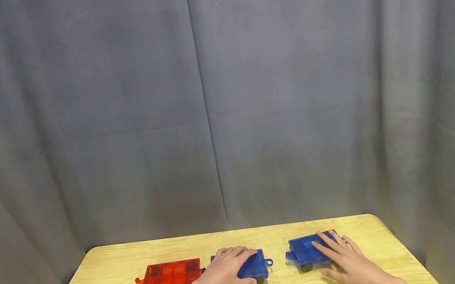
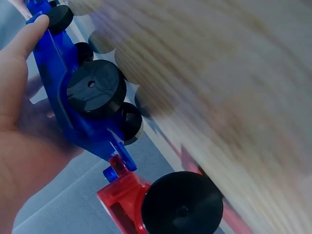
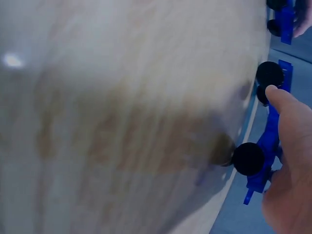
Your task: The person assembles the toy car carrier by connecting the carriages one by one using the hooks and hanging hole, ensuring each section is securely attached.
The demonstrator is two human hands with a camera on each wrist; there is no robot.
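In the head view, my left hand point(image 1: 225, 273) grips a blue toy wagon point(image 1: 253, 266) from above, its thumb along the near side. A ring sticks out from this wagon's right end. A red toy wagon point(image 1: 170, 277) is hooked to its left end, and the left wrist view shows the coupling point(image 2: 118, 168) between them. Further right, my right hand point(image 1: 346, 259) holds another blue wagon point(image 1: 304, 248), fingers spread over its top and thumb at the near side. That wagon stands slightly askew, its hook point(image 1: 289, 255) facing the ring across a gap.
The wagons stand on a light wood-grain table point(image 1: 118, 257) with rounded back corners. Grey curtains point(image 1: 145, 123) hang behind it and along both sides. Black wheels point(image 2: 96, 88) show under the wagons.
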